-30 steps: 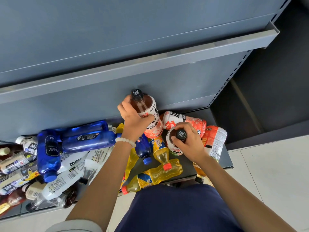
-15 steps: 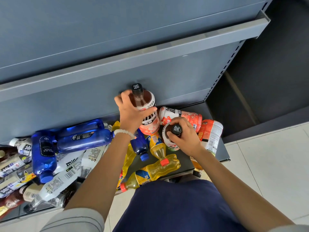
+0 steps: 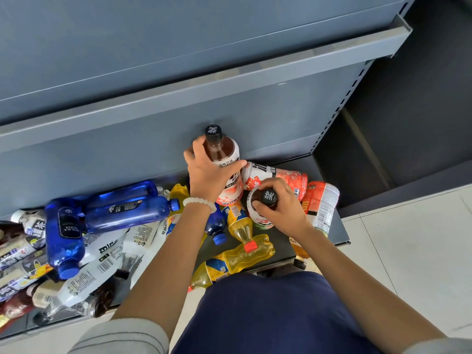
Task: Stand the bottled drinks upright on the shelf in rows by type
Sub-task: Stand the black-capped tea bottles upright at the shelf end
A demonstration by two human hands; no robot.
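Left hand (image 3: pixel 208 172) fingers grasping upright tea bottle (image 3: pixel 224 159), right hand (image 3: pixel 279 208) gripping second bottle (image 3: pixel 263 213), toppled bottles (image 3: pixel 122 213) crowding shelf (image 3: pixel 334 226)

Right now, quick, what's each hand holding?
Left hand: grips the upright tea bottle by the back wall.
Right hand: grips the second tea bottle, fingers around its cap.

Your dark shelf (image 3: pixel 329 226) carries a jumble of bottles. Left of your left hand (image 3: pixel 208 176) lie two blue soda bottles (image 3: pixel 122 213) over white-labelled ones (image 3: pixel 102 254). Just below your right hand (image 3: pixel 279 209) lie yellow drink bottles (image 3: pixel 240 259). Beyond that hand, pink-labelled bottles (image 3: pixel 278 178) lie on their sides.
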